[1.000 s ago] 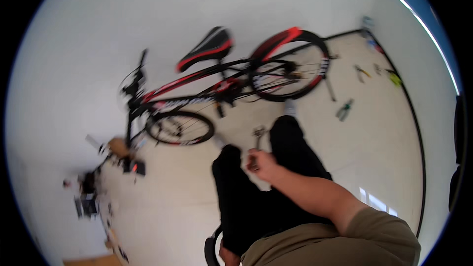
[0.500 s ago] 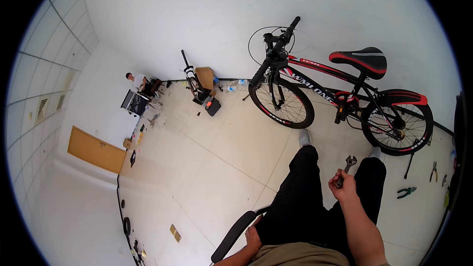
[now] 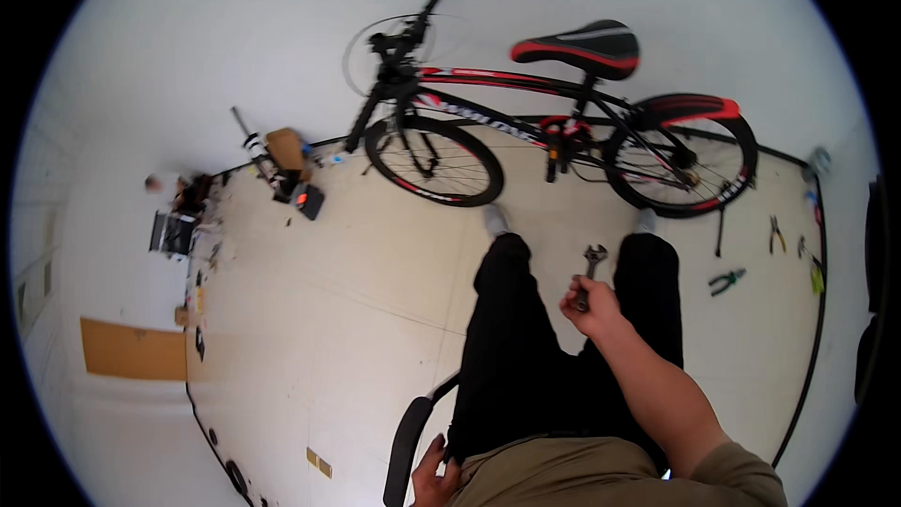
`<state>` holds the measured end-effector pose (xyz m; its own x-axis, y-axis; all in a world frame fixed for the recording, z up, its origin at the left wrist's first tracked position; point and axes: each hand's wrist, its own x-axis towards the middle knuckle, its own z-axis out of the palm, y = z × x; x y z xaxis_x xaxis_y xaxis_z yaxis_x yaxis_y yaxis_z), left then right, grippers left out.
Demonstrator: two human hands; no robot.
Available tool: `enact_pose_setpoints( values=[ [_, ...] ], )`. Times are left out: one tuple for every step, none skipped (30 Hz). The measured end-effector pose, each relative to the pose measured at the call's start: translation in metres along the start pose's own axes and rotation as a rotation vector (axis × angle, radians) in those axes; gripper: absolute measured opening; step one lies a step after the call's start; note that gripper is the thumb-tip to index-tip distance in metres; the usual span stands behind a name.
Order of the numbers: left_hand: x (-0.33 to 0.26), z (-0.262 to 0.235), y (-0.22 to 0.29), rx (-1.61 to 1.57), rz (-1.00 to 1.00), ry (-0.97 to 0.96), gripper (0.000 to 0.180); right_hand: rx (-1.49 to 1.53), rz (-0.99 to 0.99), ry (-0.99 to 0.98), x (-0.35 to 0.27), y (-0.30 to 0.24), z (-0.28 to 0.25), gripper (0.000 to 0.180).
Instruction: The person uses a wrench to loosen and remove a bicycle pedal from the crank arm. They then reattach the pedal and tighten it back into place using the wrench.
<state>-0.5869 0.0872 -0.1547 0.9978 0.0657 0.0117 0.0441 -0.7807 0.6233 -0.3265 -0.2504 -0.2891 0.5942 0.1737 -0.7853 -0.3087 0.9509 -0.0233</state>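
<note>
My right hand (image 3: 593, 308) is closed around the handle of a metal adjustable wrench (image 3: 595, 258), whose jaw end points away from me. It is held up between my knees, over the pale tiled floor. My left hand (image 3: 435, 479) rests low beside my left hip, next to the black chair armrest (image 3: 406, 446); its fingers look loosely apart, partly hidden against my trousers, and nothing shows in them. A black and red bicycle (image 3: 507, 122) stands upright ahead of my feet, along the white wall.
On the floor to the right lie green-handled pliers (image 3: 725, 282), another pair of pliers (image 3: 775, 235) and further small tools. Far left are a dark toolbox (image 3: 308, 201), a cardboard box (image 3: 285, 150) and a seated person (image 3: 192, 195). A wooden door (image 3: 134, 349) is beyond.
My view has swung to the right, so the bicycle and room sit further left in the picture. The wrench remains in my right hand, and my left stays by my hip.
</note>
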Motion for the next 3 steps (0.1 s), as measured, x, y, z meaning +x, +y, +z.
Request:
enact_pose_setpoints(
  values=[
    [-0.013,-0.005,-0.004,0.003,-0.073,-0.09,0.036,-0.051,-0.015,0.039,-0.002,0.002,0.002,0.01],
    [-0.035,-0.003,-0.028,-0.194,-0.304,-0.155,0.037,-0.056,-0.012,0.034,0.0,0.002,-0.001,0.011],
    [-0.027,0.006,-0.028,-0.2,-0.289,-0.201,0.037,-0.042,-0.007,0.01,0.009,-0.001,-0.011,0.011]
  ],
)
